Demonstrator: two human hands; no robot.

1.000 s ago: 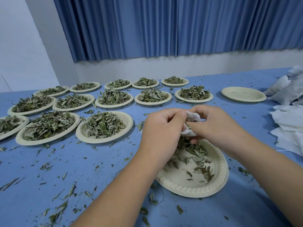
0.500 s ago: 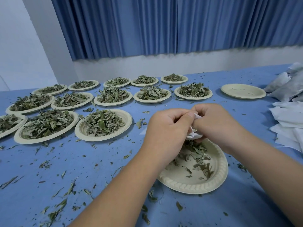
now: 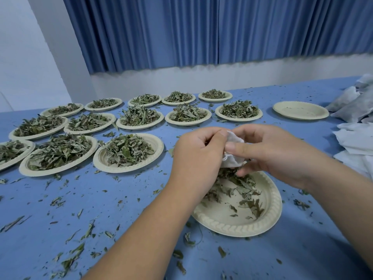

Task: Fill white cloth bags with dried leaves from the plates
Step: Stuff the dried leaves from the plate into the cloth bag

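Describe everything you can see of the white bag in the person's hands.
The bag is small, white, soft thin cloth, crumpled. It is held just above the near plate of few leaves. The left hand pinches its left edge; the right hand grips it, thumb across its front. The hands hide most of it; its fill cannot be told.

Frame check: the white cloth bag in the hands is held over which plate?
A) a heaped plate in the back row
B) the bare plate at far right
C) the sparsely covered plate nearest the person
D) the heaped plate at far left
C: the left hand and right hand pinch the white cloth bag above the far side of the near plate, which holds only scattered leaves.
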